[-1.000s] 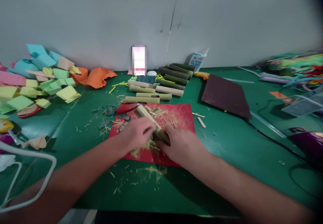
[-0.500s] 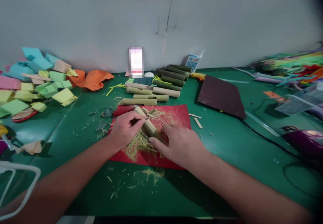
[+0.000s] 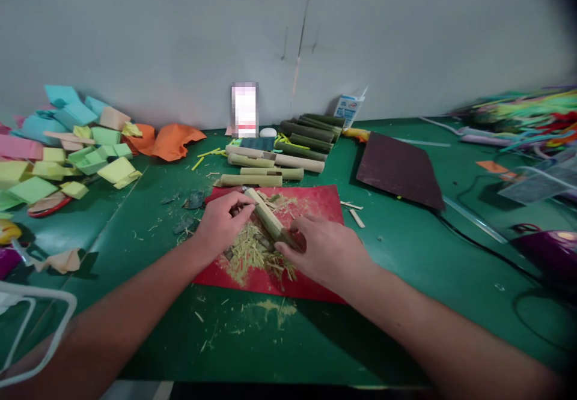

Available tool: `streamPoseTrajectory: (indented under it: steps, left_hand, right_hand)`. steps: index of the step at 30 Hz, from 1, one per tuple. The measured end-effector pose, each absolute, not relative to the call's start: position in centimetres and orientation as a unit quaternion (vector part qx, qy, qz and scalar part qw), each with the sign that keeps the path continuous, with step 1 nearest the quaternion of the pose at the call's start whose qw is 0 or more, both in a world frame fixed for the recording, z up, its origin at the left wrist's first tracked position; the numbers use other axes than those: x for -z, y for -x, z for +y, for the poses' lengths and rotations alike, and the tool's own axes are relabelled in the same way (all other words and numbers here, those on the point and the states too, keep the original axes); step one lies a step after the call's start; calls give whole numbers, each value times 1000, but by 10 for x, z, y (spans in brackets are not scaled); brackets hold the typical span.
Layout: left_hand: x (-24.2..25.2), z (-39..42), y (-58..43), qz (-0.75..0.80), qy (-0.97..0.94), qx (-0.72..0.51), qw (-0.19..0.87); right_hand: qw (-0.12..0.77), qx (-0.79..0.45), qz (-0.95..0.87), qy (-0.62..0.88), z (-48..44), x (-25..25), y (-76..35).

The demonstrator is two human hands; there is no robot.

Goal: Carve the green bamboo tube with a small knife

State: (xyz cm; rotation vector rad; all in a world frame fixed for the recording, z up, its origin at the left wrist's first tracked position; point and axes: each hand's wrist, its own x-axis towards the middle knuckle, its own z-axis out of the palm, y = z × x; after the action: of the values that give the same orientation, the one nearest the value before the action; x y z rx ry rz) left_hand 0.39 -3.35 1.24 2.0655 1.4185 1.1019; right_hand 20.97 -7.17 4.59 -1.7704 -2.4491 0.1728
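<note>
Gry wall [image 3: 157,33] w/ dark line [image 3: 301,39]; grn tabletop [image 3: 419,262]

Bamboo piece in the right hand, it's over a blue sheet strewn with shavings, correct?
Only the colour is wrong: the head view shows a red sheet, strewn with shavings, under the bamboo piece in the right hand.

Bare left hand [image 3: 220,223], bare left forearm [image 3: 148,301], bare right hand [image 3: 327,244], right forearm [image 3: 421,316] with 1 small spot [image 3: 398,326]
</note>
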Motion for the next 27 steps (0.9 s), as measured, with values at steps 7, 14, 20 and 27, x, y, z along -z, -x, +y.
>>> streamPoseTrajectory:
  steps: [7, 14, 20, 27]
  left_hand:
    - [-7, -26, -3, 500, -766, -374, 153]
    - [-4, -15, 5, 509, -772, -368, 101]
    - [-10, -31, -8, 458, -824, -324, 78]
    - [-9, -36, -17, 411, -860, -285, 101]
  right_hand:
    - [3, -57, -809, 585, -76, -50, -207]
    - [18, -41, -818, 573, -77, -45, -207]
    - [5, -67, -813, 578, -79, -47, -206]
    - [21, -67, -816, 573, -78, -44, -205]
